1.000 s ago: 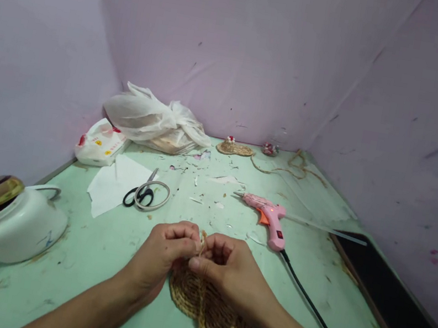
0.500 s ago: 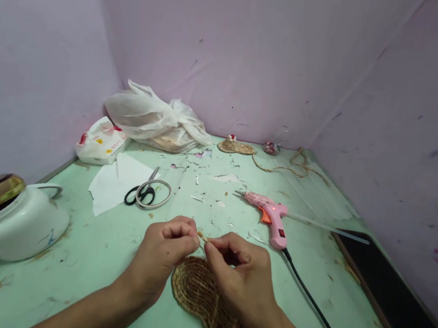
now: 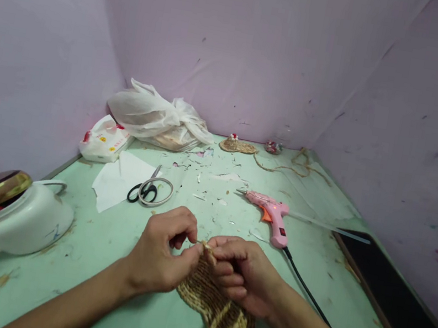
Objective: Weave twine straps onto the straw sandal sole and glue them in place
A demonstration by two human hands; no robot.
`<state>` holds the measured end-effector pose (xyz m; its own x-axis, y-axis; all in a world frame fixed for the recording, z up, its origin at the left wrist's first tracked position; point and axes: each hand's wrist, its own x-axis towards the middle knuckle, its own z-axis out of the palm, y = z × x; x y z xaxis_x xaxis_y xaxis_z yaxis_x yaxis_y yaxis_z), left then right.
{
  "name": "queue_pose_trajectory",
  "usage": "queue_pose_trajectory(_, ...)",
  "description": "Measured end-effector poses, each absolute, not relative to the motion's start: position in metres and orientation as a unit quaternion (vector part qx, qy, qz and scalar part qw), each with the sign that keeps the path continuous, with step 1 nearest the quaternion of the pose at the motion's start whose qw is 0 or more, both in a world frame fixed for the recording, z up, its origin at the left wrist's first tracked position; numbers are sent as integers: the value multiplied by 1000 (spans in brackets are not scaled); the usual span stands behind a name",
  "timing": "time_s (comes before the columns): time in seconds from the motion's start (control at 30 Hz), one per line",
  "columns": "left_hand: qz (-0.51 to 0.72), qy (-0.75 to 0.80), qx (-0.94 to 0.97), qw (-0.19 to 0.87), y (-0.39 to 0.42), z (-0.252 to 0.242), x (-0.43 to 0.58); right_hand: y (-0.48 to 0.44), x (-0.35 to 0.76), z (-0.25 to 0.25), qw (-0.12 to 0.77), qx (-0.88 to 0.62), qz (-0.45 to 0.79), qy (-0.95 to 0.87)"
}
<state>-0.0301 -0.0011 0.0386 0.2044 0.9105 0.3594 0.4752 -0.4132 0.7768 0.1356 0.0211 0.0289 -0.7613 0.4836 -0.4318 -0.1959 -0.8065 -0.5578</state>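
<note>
Left hand (image 3: 161, 258): pinching the rope end (image 3: 208, 247) between thumb and first finger, pressing close against the other hand.
Right hand (image 3: 244, 274): curling shut over the top edge of the woven mat (image 3: 219, 312), holding the rope end down with the thumb.
Woven mat: lying on the green table (image 3: 110, 263) right under both hands, poking out toward the body, trailing a loose tail on the near side.
Feel: seeming light, bendy and rough, so not slipping much; likely springing open if let go; not breaking easily.
Where to hold: gripping the rim right beside the loose end and pinching the rope just behind its tip, keeping the flat part down on the table.
Glue gun (image 3: 272, 218): lying just past the right hand, nose pointing toward the left hand's side.
Black cord (image 3: 306, 296): running from the glue gun close by the right wrist.
Scissors (image 3: 150, 193): lying past the left hand, on the edge of a white paper (image 3: 115, 183).
White pot (image 3: 12, 219): sitting well out to the left of the left hand.
Change from half a second ago: hands moving closer, now touching; right fingers folding down over the mat's top and hiding more of it; left hand turning so the knuckles are facing up; everything else staying put.
</note>
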Motion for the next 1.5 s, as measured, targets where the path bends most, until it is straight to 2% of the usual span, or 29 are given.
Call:
queue_pose_trajectory(0.1, 416, 448, 761, 218, -2, 35, -33, 22, 137, 31, 148, -273, 917, -249)
queue_pose_trajectory(0.2, 430, 426, 764, 225, -4, 32, -37, 22, 138, 32, 121, -263, 922, -257)
queue_pose_trajectory(0.3, 389, 408, 795, 225, -4, 27, -42, 22, 138, 32, 101, -264, 923, -263)
queue_pose_trajectory(0.43, 302, 417, 849, 121, 2, 22, -45, 20, 136, 31, 71, -287, 917, -268)
queue_pose_trajectory(0.5, 276, 466, 838, 64, 7, 21, -45, 20, 135, 31, 84, -297, 909, -279)
queue_pose_trajectory(0.57, 294, 526, 797, 37, 12, 22, -45, 19, 135, 30, 149, -305, 893, -296)
queue_pose_trajectory(0.63, 350, 567, 742, 69, 13, 27, -44, 19, 134, 27, 244, -307, 860, -326)
queue_pose_trajectory(0.7, 382, 591, 692, 163, 13, 33, -42, 18, 133, 24, 307, -309, 819, -375)
queue_pose_trajectory(0.8, 358, 595, 629, 351, 9, 40, -38, 16, 132, 19, 327, -316, 781, -427)
queue_pose_trajectory(0.87, 352, 569, 623, 406, 6, 41, -35, 14, 131, 16, 313, -314, 783, -436)
queue_pose_trajectory(0.93, 363, 538, 655, 388, 4, 38, -32, 14, 130, 14, 296, -311, 790, -437)
queue_pose_trajectory(1.17, 395, 481, 767, 158, -3, 23, -32, 10, 130, 15, 237, -312, 800, -455)
queue_pose_trajectory(1.27, 414, 490, 759, 110, -2, 22, -33, 9, 130, 17, 230, -306, 798, -466)
queue_pose_trajectory(1.37, 415, 519, 731, 155, 3, 22, -35, 9, 130, 16, 233, -296, 809, -450)
queue_pose_trajectory(1.5, 388, 558, 665, 309, 12, 24, -40, 11, 130, 14, 265, -304, 825, -395)
